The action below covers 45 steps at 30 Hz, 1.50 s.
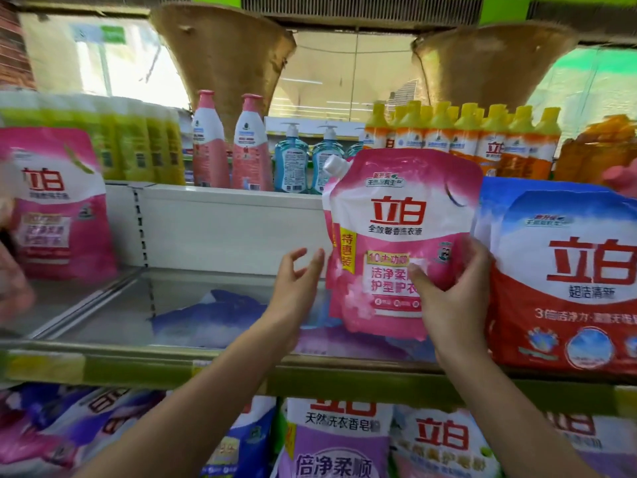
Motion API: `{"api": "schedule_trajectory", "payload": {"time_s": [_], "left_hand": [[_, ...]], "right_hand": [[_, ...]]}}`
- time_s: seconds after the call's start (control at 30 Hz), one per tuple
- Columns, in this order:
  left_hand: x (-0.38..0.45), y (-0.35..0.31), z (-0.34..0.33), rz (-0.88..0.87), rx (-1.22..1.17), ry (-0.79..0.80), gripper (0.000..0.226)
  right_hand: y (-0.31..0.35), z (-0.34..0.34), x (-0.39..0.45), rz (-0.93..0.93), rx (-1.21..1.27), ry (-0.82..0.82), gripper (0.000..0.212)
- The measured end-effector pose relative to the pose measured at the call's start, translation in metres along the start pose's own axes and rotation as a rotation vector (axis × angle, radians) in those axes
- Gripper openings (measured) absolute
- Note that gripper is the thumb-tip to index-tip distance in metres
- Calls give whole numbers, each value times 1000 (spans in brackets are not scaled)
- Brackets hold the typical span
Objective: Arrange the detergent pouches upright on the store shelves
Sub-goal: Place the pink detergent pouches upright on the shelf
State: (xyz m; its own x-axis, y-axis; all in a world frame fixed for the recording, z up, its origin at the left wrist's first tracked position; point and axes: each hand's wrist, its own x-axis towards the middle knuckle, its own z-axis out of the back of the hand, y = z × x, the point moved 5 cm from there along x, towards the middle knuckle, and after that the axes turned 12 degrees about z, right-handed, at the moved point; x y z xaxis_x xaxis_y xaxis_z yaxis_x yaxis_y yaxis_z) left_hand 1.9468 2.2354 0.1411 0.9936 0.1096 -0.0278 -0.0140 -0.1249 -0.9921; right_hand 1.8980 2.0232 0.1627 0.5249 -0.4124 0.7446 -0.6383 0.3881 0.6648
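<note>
A pink and white detergent pouch (396,232) with a white spout stands upright on the middle shelf (213,365), with another pink pouch edge just behind it. My right hand (448,298) grips its lower right part, thumb across the front. My left hand (296,281) hovers just left of the pouch with fingers spread, holding nothing. A blue-purple pouch (213,317) lies flat on the shelf floor, to the left under the pink one. A second pink pouch (58,205) stands upright at the far left.
A large blue, white and red detergent bag (565,270) stands right of the held pouch. Bottles in yellow-green, pink, blue and orange line the upper shelf (220,191). The lower shelf holds purple and pink bags (337,443). A blurred pink shape (13,288) shows at the left edge.
</note>
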Motion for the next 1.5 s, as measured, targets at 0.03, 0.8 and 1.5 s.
{"api": "schedule_trajectory", "payload": {"time_s": [0.03, 0.8, 1.5], "left_hand": [[3, -3, 17, -29, 0, -63, 46], [79, -49, 350, -42, 310, -680, 62], [81, -37, 340, 89, 403, -658, 84]], "right_hand": [[12, -4, -4, 76, -48, -16, 66], [86, -467, -107, -399, 375, 857, 63], [52, -453, -101, -474, 655, 768, 4]]}}
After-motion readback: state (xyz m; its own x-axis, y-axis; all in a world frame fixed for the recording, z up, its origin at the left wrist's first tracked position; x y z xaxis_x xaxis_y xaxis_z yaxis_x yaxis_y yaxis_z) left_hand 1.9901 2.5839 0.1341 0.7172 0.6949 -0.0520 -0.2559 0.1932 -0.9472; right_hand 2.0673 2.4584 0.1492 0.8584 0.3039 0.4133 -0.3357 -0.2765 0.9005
